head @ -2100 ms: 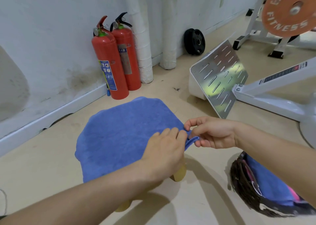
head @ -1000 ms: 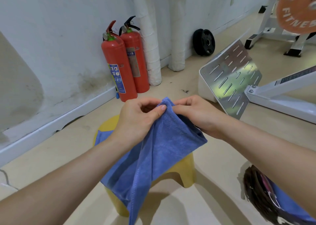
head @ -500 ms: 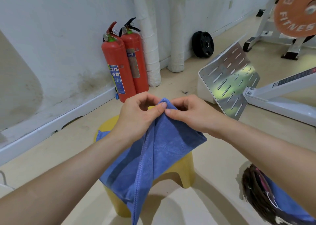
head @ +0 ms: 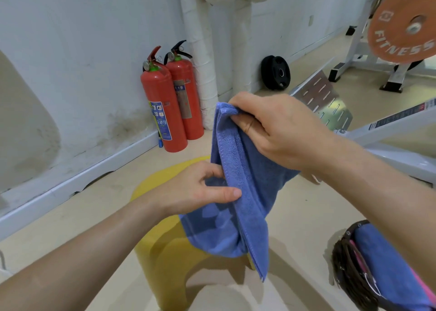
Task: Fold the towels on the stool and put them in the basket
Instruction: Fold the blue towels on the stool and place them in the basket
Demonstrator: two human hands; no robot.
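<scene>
Both hands have parted: right hand [head: 280,131] now pinches the blue towel [head: 238,192] higher up, left hand's [head: 195,190] fingers grip its edge lower, above the stool [head: 162,247].

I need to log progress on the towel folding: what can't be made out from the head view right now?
- Basket: cut off by the bottom-right edge and crossed by the right forearm; how many towels it holds is unclear.
- Yellow stool: its seat is partly hidden by the hanging blue towel and left hand.
- Right hand: its fingers are tucked behind the towel's top corner.
</scene>
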